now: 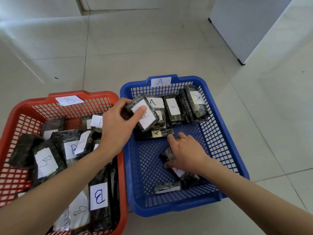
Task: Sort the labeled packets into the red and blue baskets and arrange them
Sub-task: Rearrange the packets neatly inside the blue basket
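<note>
Sorting on the tiled floor: my left hand point(118, 126) pinches the held packet point(143, 114), thumb flat on its white "A" label and fingers curled round its far edge. It hangs over the far-left corner of the blue basket point(169, 209), just beside and partly overlapping the row of A packets point(172, 107) propped along the far wall.

The row lies to the right of my left fingers and a little below them. The held packet's long axis runs on a diagonal, far-left to near-right, while the row's packets point roughly front to back. I judge it needs a small turn to line up before it goes in at the row's left end.

My right hand point(186, 153) is lower, toward the near end of the same basket. Thumb and fingers close on the loose packet point(167, 156), which lies flat on the mesh with its long axis slanting toward my wrist. That hand is the nearer one to the last stray packet point(167, 187) by the near wall.

The red basket point(25, 106), marked "B", sits touching the blue one under my left forearm, its B packets in a jumble.
</note>
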A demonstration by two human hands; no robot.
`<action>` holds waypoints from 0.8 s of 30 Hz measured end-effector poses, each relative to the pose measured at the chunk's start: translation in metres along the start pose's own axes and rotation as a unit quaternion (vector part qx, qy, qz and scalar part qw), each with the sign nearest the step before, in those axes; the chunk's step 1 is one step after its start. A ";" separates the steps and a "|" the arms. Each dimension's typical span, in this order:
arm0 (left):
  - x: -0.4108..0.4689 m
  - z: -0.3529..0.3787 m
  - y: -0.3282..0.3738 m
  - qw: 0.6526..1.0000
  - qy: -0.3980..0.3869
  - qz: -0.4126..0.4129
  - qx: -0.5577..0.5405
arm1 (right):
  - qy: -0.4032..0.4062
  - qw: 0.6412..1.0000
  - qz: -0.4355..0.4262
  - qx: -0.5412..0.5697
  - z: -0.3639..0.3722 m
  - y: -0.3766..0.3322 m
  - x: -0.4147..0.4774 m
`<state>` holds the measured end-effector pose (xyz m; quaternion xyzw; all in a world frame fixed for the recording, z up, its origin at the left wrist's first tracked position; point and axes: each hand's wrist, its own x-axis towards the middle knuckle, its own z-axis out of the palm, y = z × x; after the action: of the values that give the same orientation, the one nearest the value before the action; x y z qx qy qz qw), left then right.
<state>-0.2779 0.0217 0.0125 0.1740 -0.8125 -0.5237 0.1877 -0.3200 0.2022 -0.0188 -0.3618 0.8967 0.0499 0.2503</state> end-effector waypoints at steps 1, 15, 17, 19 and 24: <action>0.001 -0.001 -0.001 1.000 0.007 -0.003 -0.008 | -0.010 0.998 0.000 0.054 -0.004 0.000 -0.001; 0.034 0.027 0.001 0.996 0.013 -0.068 -0.053 | 0.262 0.829 0.103 0.483 -0.086 0.056 0.054; 0.038 0.031 0.000 0.995 0.018 -0.081 -0.057 | 0.257 0.867 0.109 0.412 -0.085 0.054 0.071; 0.041 0.031 -0.001 0.994 0.029 -0.086 -0.057 | 0.254 0.880 0.121 0.382 -0.083 0.053 0.081; 0.039 0.028 -0.006 0.994 0.023 -0.089 -0.053 | 0.329 0.916 0.095 0.208 -0.078 0.053 0.072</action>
<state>-0.3250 0.0231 0.0010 0.2476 -0.7600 -0.5769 0.1680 -0.4323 0.1748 0.0095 -0.2111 0.9485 -0.2360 0.0044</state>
